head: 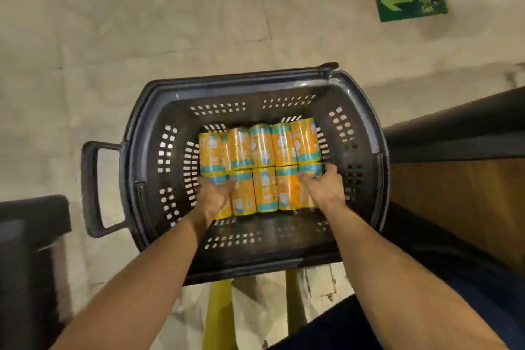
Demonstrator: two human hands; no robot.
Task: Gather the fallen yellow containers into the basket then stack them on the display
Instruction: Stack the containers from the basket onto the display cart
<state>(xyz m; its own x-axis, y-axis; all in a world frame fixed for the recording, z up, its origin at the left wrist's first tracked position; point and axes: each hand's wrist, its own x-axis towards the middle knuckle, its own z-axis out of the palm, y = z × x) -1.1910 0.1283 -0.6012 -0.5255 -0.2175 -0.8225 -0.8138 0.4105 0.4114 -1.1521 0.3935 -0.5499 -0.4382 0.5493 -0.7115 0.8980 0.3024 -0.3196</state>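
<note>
Both hands are down in the dark perforated plastic basket (147, 150), where yellow cylindrical containers with teal bands (262, 148) lie on their sides in two rows. The left hand (214, 193) curls over the near-left container (224, 213), and the right hand (324, 187) wraps its fingers round the near-right container (311, 169). The basket sits over pale floor (142, 23).

Containers (264, 167) pack basket (147, 111) floor side to side; I've free strips along its far & near walls. Dark ledge (454, 133) crowds the R rim.
</note>
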